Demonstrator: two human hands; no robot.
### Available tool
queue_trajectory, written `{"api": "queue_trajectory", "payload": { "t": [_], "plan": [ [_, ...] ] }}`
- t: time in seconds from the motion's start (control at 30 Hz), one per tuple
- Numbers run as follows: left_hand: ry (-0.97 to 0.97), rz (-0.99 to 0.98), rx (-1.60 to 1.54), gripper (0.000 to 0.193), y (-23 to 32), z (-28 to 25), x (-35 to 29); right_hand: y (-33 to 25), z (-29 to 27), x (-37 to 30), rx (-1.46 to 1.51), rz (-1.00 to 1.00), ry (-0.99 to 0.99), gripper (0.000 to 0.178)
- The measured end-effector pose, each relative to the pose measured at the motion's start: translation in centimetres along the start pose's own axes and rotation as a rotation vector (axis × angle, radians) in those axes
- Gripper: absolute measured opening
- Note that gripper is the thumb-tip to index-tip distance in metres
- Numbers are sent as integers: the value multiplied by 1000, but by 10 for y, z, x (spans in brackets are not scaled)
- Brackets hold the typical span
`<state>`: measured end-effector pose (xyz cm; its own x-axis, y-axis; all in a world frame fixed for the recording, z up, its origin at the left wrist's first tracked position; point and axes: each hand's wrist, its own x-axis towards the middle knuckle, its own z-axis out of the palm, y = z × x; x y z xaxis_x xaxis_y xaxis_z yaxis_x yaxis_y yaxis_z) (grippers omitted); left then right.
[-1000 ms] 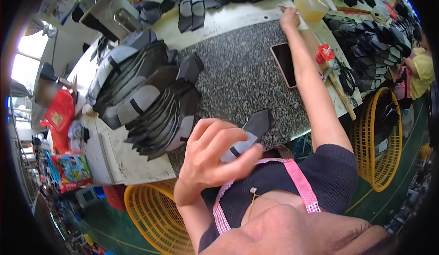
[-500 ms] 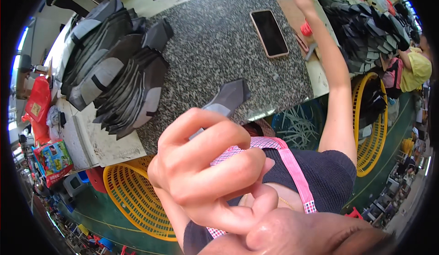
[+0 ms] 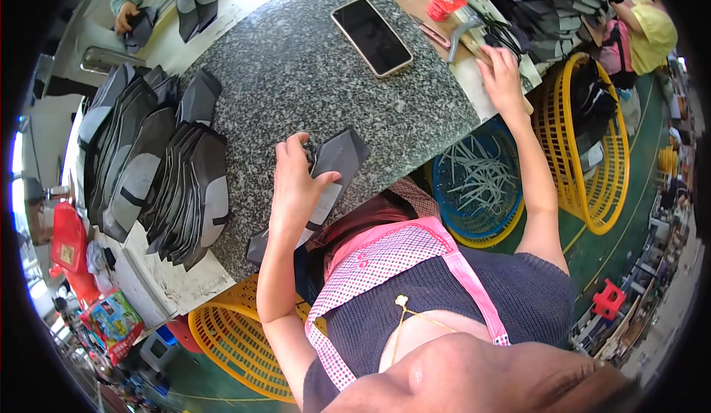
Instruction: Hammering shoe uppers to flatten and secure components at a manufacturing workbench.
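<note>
On the slab (image 3: 289, 80) the left hand (image 3: 294, 182) lay open, perhaps steadying the grey piece (image 3: 344, 151); whether right hand (image 3: 506, 86) gripped the hammer (image 3: 462, 38), I couldn't tell.

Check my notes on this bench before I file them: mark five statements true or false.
1. The phone lies on the speckled slab. True.
2. The left hand is touching the phone. False: the left hand is at a dark piece, apart from the phone.
3. Pale strips lie in the blue basket. True.
4. The right hand is inside the blue basket. False: the right hand is at a wooden handle on the bench.
5. Dark pieces are stacked to the left of the phone. True.
</note>
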<state>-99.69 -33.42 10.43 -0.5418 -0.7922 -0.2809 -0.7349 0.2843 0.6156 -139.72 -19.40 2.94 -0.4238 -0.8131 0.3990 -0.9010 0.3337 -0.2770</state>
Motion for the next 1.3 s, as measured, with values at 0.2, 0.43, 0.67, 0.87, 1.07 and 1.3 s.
{"api": "queue_trajectory", "payload": {
  "t": [0.2,0.43,0.67,0.87,1.07,1.3],
  "plan": [
    [-291,78,-477,37,-5,14,6,4,0,15,-190,92,-106,31],
    [-40,320,-6,44,7,33,12,-38,-48,-11,277,294,-101,31],
    [-135,351,-90,53,10,32,27,-159,-71,-62,662,19,-528,30],
    [-184,321,-203,38,9,29,34,-173,-64,-58,605,9,-811,19],
    [-4,543,-31,11,-1,31,36,-175,-73,-39,698,92,-987,19],
    [206,1035,384,20,-8,35,33,-184,-73,-19,670,-9,-778,20]
  ]
}}
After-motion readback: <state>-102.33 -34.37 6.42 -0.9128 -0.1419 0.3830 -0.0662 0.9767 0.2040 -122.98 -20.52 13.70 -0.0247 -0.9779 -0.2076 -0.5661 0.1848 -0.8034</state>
